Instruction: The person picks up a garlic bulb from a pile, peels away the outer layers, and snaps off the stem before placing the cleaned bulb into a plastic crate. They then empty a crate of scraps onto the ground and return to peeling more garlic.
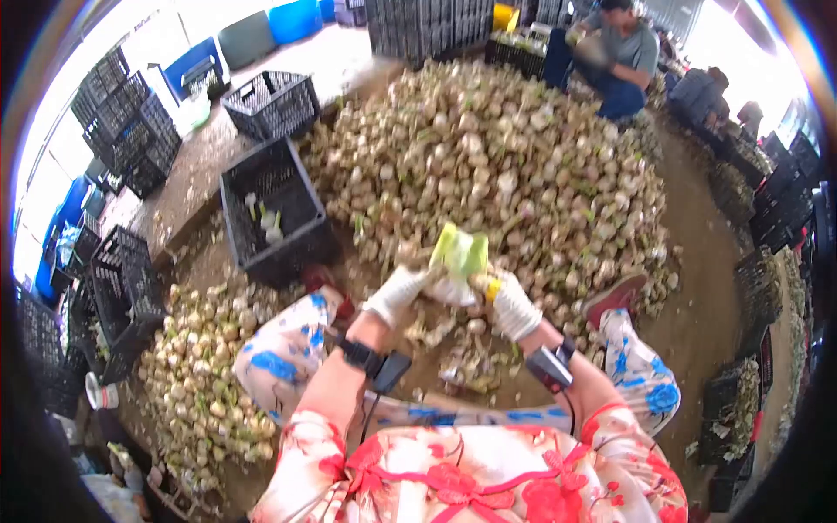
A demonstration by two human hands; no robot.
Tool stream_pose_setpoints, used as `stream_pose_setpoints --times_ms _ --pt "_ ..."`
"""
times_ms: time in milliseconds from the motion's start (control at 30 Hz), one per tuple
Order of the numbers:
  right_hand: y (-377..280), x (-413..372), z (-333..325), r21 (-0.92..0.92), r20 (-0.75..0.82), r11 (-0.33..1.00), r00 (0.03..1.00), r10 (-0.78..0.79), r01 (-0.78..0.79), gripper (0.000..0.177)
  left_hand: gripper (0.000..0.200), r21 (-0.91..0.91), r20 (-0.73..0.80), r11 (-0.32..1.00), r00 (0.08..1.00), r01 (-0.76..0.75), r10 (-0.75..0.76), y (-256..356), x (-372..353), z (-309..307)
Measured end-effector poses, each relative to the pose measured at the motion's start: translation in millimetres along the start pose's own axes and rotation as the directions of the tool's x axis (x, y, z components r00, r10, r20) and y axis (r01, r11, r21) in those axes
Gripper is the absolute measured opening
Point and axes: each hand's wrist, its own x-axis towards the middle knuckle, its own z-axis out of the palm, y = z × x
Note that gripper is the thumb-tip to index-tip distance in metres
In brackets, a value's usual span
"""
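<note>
Bulb with green top (459, 260) is in front of large heap (488, 148). Gloved left hand (397, 295) seems to pinch its left side; gloved right hand (514, 309) is closed on small yellow thing (493, 289). From my distance I cannot tell if it is sharp. If sharp and slipping, left hand could be cut; if pinch is weak, bulb could drop into litter (471, 370).

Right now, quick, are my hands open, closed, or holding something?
Left hand: closed on a green piece.
Right hand: closed, apparently on a yellow thing; what it is can't be told.
</note>
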Motion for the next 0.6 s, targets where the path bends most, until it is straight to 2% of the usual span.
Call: stream_pose_setpoints --times_ms 67,133,167,200,267,300,333,367,400,433,467,500,533,567,600 --pt "-19.8 -4.7 10.3 -0.129 0.008 0.992 1.000 0.003 -0.002 0.024 0.030 0.102 -0.162 0.993 0.984 -0.061 0.077 -23.9 17.2 -10.9" --pt "-26.9 1.5 -0.4 -0.243 -0.051 0.970 0.999 -0.014 0.002 0.023 0.022 -0.012 -0.263 0.999 0.964 -0.051 0.046 -13.4 14.5 -0.1" --pt "-25.3 6.1 -3.0 -0.260 -0.052 0.962 0.994 -0.101 0.085 0.022 0.024 -0.045 -0.243 0.996 0.968 -0.071 0.058 -9.4 11.6 2.1" --pt "-18.8 11.6 -11.5 -0.232 -0.108 0.968 0.987 -0.122 0.094 0.021 0.024 -0.044 -0.245 0.997 0.968 -0.065 0.053 -2.8 6.7 4.1" --pt "-12.9 22.8 -33.8 -0.114 -0.237 0.993 0.970 -0.055 0.028 0.019 0.034 -0.212 -0.174 0.977 0.984 -0.010 -0.028 7.1 -2.7 3.5" --pt "11.3 37.2 -53.6 -0.233 -0.269 0.965 0.945 -0.183 0.121 0.019 0.041 -0.251 -0.036 0.968 0.999 -0.020 0.011 3.3 -1.8 -2.2" --pt "18.3 33.9 -59.7 -0.747 -0.228 0.665 0.929 -0.291 0.025 0.024 0.041 -0.250 -0.032 0.968 0.999 -0.005 -0.003 2.1 -4.2 -2.5" --pt "37.4 32.9 -66.4 -0.966 -0.081 0.252 0.990 -0.116 -0.050 0.028 0.044 -0.210 0.001 0.978 1.000 0.000 0.000 3.4 -3.7 -0.9" --pt "60.9 32.7 -74.0 -0.975 -0.024 -0.224 0.993 0.114 0.002 0.031 0.047 -0.170 0.032 0.985 0.999 -0.009 0.014 6.1 -0.8 0.9" --pt "84.9 23.2 -84.4 -0.959 0.030 -0.245 0.915 0.402 0.140 0.035 0.050 -0.191 0.050 0.979 0.995 -0.074 0.085 6.1 2.6 4.1" --pt "99.2 18.0 -91.3 -0.933 0.066 -0.226 0.750 0.659 0.281 0.040 0.050 -0.185 0.046 0.978 0.994 -0.091 0.101 10.6 5.6 0.8" --pt "93.4 20.0 -88.0 -0.929 0.076 -0.224 0.746 0.662 0.293 0.040 0.050 -0.171 0.017 0.982 0.997 -0.077 0.081 11.0 4.1 -3.0" --pt "79.5 13.6 -80.5 -0.966 0.199 -0.049 0.855 0.478 0.252 0.044 0.049 -0.162 -0.011 0.986 0.999 -0.049 0.048 7.2 0.2 -5.4" --pt "65.8 4.5 -73.7 -0.964 0.257 0.141 0.932 0.256 0.227 0.048 0.045 -0.202 -0.047 0.979 0.999 0.003 -0.012 4.9 -0.7 -5.7" --pt "49.4 9.1 -63.1 -0.857 0.290 0.471 0.951 0.108 0.208 0.060 0.041 -0.240 -0.072 0.969 0.995 0.056 -0.075 4.7 -0.3 -3.2"
